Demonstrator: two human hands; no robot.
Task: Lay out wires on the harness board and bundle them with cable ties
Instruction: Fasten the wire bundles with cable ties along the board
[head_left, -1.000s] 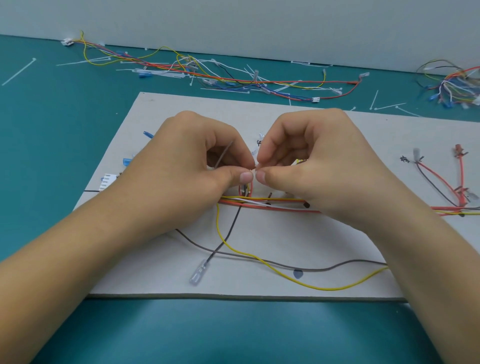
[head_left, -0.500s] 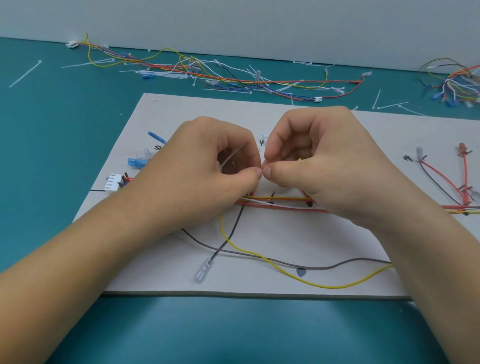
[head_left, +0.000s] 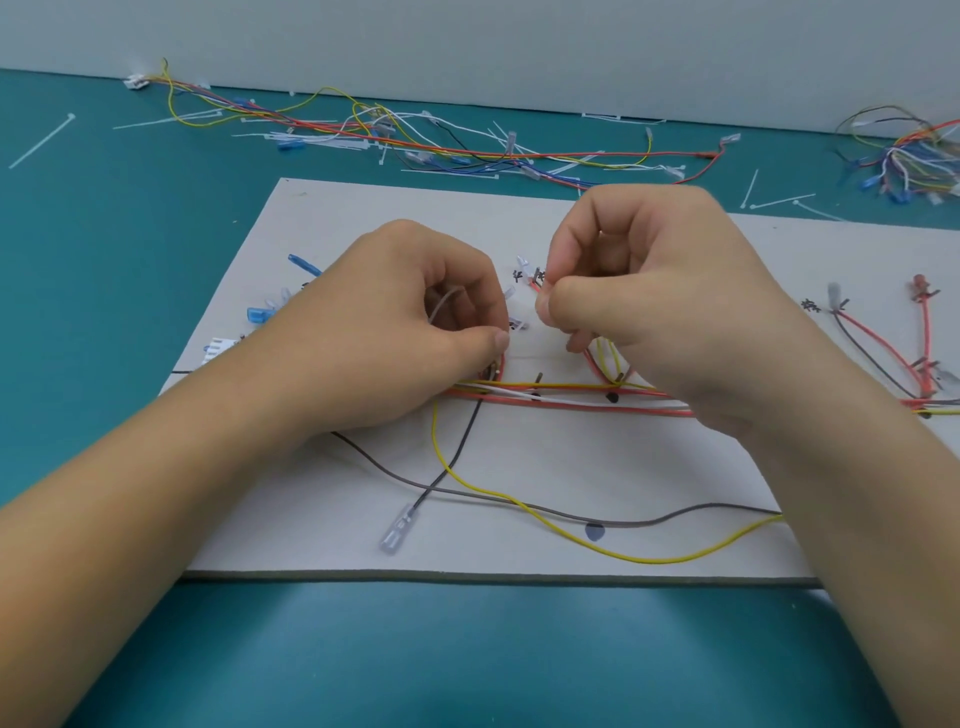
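A grey harness board lies on the teal table with a run of red, yellow and white wires across its middle. My left hand sits over the left part of that run and pinches a thin translucent cable tie that curves up inside its curled fingers. My right hand is raised a little to the right, its thumb and forefinger pinched together on something thin near a red wire end. A loose yellow wire and a grey wire loop toward the board's near edge.
Blue terminals and a white connector lie at the board's left. Red and grey branch wires lie at its right. A tangle of spare wires and cable ties lies behind the board, and another wire bundle at the far right.
My two hands were pinched tip to tip over the wire run. They have drawn apart: the right hand moved up and right, the left stayed on the run.
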